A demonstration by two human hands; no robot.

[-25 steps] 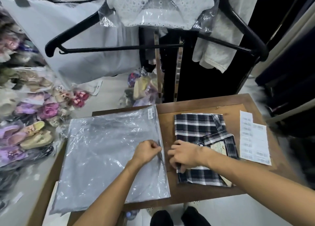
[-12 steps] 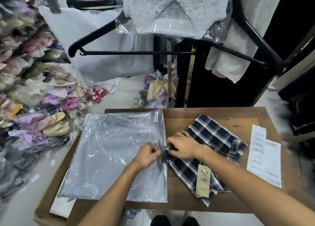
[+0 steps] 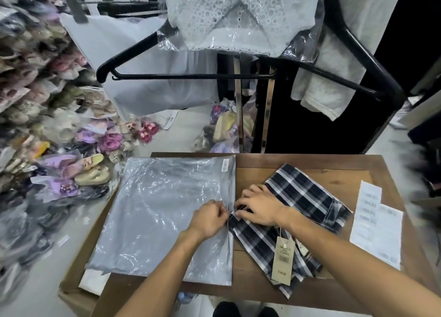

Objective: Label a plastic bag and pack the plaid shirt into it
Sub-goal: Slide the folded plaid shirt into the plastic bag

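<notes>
The plastic bag (image 3: 164,216) lay flat on the left half of the desk (image 3: 334,163), its label (image 3: 224,165) at the far right corner. The left hand (image 3: 208,218) pinched the bag's right edge with closed fingers. The right hand (image 3: 260,206) gripped the plaid shirt (image 3: 307,197), which lay angled just right of the bag, its hang tag (image 3: 282,257) hanging toward the near edge. Label sheets (image 3: 377,226) lay farthest right.

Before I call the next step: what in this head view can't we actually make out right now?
- Mouth of the clear plastic bag: the left hand covers it, so whether it is open is unclear.
- Leading corner of the folded navy plaid shirt: under the right hand.
- Small white sticker on the bag, tan hang tag, white label sheets: print too small or blurred.
</notes>
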